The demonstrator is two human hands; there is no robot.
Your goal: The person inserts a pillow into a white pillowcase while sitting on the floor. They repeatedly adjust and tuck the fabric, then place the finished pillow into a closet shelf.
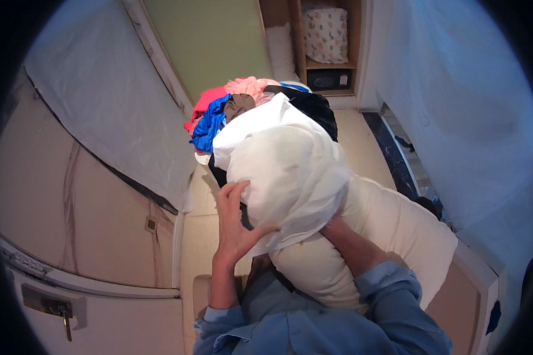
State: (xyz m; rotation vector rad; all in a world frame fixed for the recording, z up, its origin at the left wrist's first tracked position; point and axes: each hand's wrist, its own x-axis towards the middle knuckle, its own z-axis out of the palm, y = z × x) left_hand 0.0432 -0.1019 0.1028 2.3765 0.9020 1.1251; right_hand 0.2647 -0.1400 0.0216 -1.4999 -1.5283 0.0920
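Observation:
A bunched white cloth [288, 186], thin enough to show shadows through it, bulges up in front of my body. My left hand [240, 217] grips its near left side, with the fingertips and thumb spread wide on the fabric. My right hand [333, 226] goes in under the cloth's right side; its fingers are hidden, so their hold cannot be seen. Beneath my right forearm lies a padded cream quilt [395, 217], running off to the right. Just beyond the white cloth is a heap of clothes, with a blue garment [211, 124], a pink garment [251, 86] and a black garment [315, 106].
At the left are a door with a metal handle [64, 317] and a hanging translucent sheet [129, 102]. Another sheet [462, 111] hangs at the right. An open cabinet at the back holds a patterned bundle [326, 35] above a black safe [328, 80]. A dark threshold strip [388, 155] crosses the floor.

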